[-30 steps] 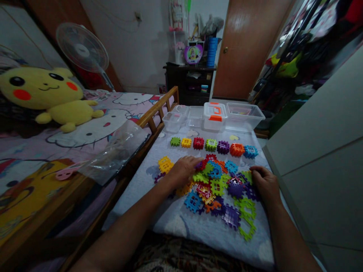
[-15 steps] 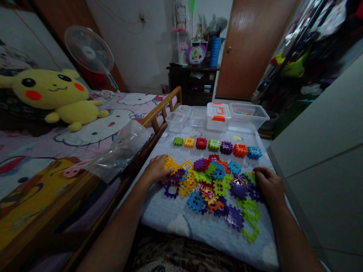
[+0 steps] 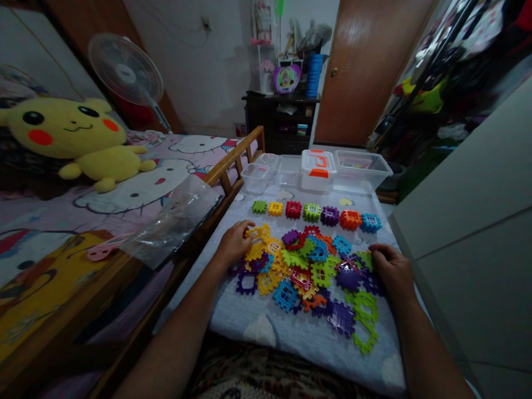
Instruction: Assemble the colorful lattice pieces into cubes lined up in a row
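A loose heap of colourful plastic interlocking panels with toothed edges lies on the cloth-covered table. At the heap's left side, my left hand (image 3: 235,244) has its fingers curled against the edge of a yellow interlocking panel (image 3: 260,234). Purple panels, one of them a square frame (image 3: 247,282), lie just below that hand. On the right, my right hand (image 3: 393,271) is closed at the edge of a green interlocking panel (image 3: 366,259), its fingertips partly hidden. A dark purple panel (image 3: 349,279) and green frames (image 3: 366,337) lie nearby.
Behind the heap runs a row of assembled cubes, from a green one (image 3: 260,207) to a blue one (image 3: 371,223). Clear plastic boxes (image 3: 361,172) and a lidded box with orange clips (image 3: 318,172) stand at the back. A wooden bed rail (image 3: 233,166) borders the left.
The yellow panels by my left hand have shifted, now lying tilted over the heap's left side. My left hand has moved slightly back. My right hand stays about where it was.
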A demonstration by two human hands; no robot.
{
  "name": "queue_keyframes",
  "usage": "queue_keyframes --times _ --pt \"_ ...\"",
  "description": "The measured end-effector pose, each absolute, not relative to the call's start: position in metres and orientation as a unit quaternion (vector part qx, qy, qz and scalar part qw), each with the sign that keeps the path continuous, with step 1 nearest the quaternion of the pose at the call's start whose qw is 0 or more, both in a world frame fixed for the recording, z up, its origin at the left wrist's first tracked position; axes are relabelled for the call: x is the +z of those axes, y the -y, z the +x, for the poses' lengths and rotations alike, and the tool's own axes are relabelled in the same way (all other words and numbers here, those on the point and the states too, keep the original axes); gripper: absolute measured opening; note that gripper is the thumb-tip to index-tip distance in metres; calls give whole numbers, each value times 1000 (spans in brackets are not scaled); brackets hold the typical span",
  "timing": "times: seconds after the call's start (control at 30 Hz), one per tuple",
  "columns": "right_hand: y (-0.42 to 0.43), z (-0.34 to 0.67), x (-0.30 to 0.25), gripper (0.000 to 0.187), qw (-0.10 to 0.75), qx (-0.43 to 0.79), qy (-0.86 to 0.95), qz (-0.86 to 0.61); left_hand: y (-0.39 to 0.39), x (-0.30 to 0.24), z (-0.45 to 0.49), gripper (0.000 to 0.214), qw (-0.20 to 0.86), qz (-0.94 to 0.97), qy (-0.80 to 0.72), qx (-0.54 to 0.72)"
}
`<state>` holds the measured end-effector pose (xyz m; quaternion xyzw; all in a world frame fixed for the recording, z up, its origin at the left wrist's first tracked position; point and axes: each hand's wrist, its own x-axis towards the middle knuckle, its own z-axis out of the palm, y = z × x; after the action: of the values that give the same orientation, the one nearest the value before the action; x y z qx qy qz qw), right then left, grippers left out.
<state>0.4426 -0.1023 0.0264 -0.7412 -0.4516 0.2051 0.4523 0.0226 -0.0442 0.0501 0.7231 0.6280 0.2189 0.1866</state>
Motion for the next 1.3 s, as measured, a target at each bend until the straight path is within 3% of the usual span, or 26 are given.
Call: queue_keyframes --times 0.23,0.47,0.7,1.03,1.3 --pt "102 445 23 34 455 213 454 -736 38 44 26 32 19 763 -628 153" --pt "100 450 15 34 456 211 464 -729 27 34 27 25 91 775 -607 152" --pt "99 450 14 36 451 209 458 -737 21 35 29 26 68 806 -568 151" --pt "100 452 13 33 454 199 469 -731 19 40 35 41 92 829 -537 126" --pt "100 450 14 33 446 189 478 -732 16 49 55 6 63 833 -518 184"
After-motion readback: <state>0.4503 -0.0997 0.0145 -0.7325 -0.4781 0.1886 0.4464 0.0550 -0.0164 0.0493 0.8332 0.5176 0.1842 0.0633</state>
